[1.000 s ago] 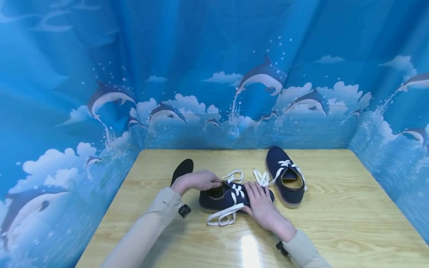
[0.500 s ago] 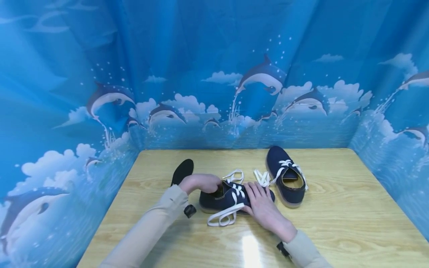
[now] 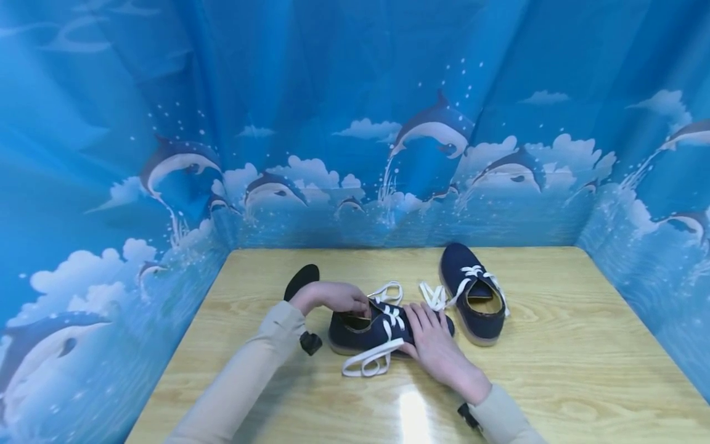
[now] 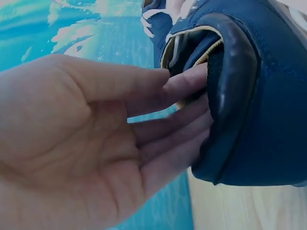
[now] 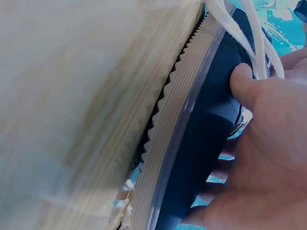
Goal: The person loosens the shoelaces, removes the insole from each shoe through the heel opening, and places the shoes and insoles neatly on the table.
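Note:
A navy lace-up shoe (image 3: 349,338) lies sideways on the table, its toe to the right and its opening to the left. My left hand (image 3: 341,297) reaches into the opening from above; in the left wrist view its fairly straight fingers (image 4: 172,151) go inside past the collar, hiding their tips. The left thumb stays outside. My right hand (image 3: 440,348) holds the shoe's front, fingers across the toe and thumb (image 5: 244,86) against the near side. White laces (image 3: 368,361) trail loose on both sides of this shoe.
A second navy shoe (image 3: 488,324) with white laces sits at the right, just beyond the first shoe's toe. Behind my left wrist lies a black insole (image 3: 302,279), partly covered. The wooden table (image 3: 554,370) is bordered by a blue dolphin-print curtain (image 3: 333,123).
My left hand moved right and deeper into the shoe's opening, then drew back slightly, uncovering more of the opening. The right hand and both shoes stayed put.

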Demonstrator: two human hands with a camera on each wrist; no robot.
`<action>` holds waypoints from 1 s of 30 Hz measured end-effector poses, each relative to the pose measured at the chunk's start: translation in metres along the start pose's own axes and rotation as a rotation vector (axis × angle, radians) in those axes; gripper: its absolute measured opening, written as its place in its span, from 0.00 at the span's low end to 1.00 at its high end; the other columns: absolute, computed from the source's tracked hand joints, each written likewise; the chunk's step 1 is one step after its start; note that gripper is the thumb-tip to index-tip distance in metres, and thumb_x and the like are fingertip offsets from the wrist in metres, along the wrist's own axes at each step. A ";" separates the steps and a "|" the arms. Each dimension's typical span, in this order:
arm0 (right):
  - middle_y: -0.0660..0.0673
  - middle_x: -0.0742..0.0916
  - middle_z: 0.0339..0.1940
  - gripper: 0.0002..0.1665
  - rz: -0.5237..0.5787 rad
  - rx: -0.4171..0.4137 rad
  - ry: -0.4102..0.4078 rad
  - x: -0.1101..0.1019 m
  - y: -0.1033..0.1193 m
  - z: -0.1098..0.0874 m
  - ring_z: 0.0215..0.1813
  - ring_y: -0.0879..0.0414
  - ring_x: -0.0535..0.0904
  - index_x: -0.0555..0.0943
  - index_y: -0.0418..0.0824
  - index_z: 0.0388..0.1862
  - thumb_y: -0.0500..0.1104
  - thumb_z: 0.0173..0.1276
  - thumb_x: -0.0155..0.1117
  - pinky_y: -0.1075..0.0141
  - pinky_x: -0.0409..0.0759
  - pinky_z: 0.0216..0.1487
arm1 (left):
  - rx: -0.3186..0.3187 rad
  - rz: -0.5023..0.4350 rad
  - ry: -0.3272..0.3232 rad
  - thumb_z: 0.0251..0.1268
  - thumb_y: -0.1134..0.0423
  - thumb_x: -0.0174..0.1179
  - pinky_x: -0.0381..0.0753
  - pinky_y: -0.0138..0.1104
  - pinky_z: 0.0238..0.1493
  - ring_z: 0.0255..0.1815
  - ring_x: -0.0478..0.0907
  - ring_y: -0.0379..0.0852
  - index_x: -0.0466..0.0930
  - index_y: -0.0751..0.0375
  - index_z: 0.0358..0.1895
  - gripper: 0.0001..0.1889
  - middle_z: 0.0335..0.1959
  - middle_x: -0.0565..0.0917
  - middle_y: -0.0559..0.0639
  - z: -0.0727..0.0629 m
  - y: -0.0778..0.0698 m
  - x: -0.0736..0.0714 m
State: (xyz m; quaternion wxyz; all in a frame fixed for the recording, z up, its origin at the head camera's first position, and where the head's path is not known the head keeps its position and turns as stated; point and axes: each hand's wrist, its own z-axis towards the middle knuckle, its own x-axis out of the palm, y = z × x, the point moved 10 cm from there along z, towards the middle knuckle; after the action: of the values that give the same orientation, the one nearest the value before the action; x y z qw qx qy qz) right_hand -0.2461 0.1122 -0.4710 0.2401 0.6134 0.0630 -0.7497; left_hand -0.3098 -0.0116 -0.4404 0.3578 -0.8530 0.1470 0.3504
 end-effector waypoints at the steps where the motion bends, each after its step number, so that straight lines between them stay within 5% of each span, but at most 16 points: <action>1: 0.29 0.73 0.70 0.43 0.000 0.000 -0.004 -0.001 0.000 0.000 0.73 0.30 0.65 0.66 0.29 0.73 0.55 0.71 0.64 0.31 0.60 0.70 | 0.004 -0.022 -0.001 0.81 0.64 0.47 0.74 0.31 0.49 0.45 0.75 0.37 0.83 0.61 0.52 0.14 0.45 0.83 0.48 0.000 0.002 0.000; 5: 0.29 0.73 0.70 0.43 -0.008 -0.010 -0.021 -0.003 0.000 0.000 0.73 0.29 0.65 0.66 0.29 0.73 0.55 0.70 0.65 0.30 0.61 0.69 | -0.020 -0.118 -0.009 0.74 0.64 0.59 0.77 0.32 0.54 0.50 0.79 0.40 0.82 0.62 0.54 0.11 0.48 0.84 0.49 -0.002 0.008 0.003; 9: 0.28 0.73 0.70 0.44 -0.002 -0.020 -0.021 -0.004 0.002 -0.001 0.73 0.29 0.65 0.65 0.28 0.73 0.55 0.70 0.66 0.30 0.60 0.69 | -0.019 -0.085 -0.009 0.67 0.65 0.67 0.79 0.31 0.54 0.51 0.81 0.41 0.82 0.64 0.57 0.16 0.49 0.86 0.50 -0.002 0.008 0.006; 17: 0.29 0.73 0.69 0.44 0.009 -0.017 -0.024 -0.003 0.002 -0.001 0.73 0.30 0.65 0.66 0.29 0.73 0.54 0.69 0.66 0.30 0.60 0.69 | 0.011 -0.039 -0.043 0.70 0.70 0.62 0.71 0.27 0.37 0.33 0.71 0.36 0.80 0.61 0.37 0.02 0.31 0.78 0.43 0.000 0.006 0.007; 25: 0.29 0.74 0.69 0.43 0.005 -0.036 -0.039 -0.003 0.003 0.000 0.72 0.29 0.66 0.66 0.29 0.72 0.54 0.69 0.66 0.30 0.62 0.69 | -0.003 -0.148 -0.208 0.75 0.67 0.58 0.73 0.30 0.37 0.32 0.72 0.38 0.85 0.61 0.42 0.06 0.32 0.81 0.44 -0.003 0.015 -0.004; 30: 0.30 0.74 0.68 0.43 0.014 -0.032 -0.042 -0.005 0.004 -0.001 0.72 0.30 0.67 0.67 0.30 0.72 0.55 0.69 0.66 0.30 0.62 0.68 | 0.008 -0.109 -0.339 0.75 0.65 0.59 0.79 0.34 0.47 0.39 0.79 0.39 0.87 0.62 0.45 0.08 0.39 0.87 0.48 -0.008 0.017 -0.014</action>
State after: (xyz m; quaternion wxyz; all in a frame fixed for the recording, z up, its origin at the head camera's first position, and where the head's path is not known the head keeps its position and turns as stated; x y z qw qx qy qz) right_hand -0.2430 0.1106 -0.4660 0.2564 0.5939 0.0654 -0.7597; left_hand -0.3243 -0.0289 -0.4349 0.3993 -0.7870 0.0391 0.4687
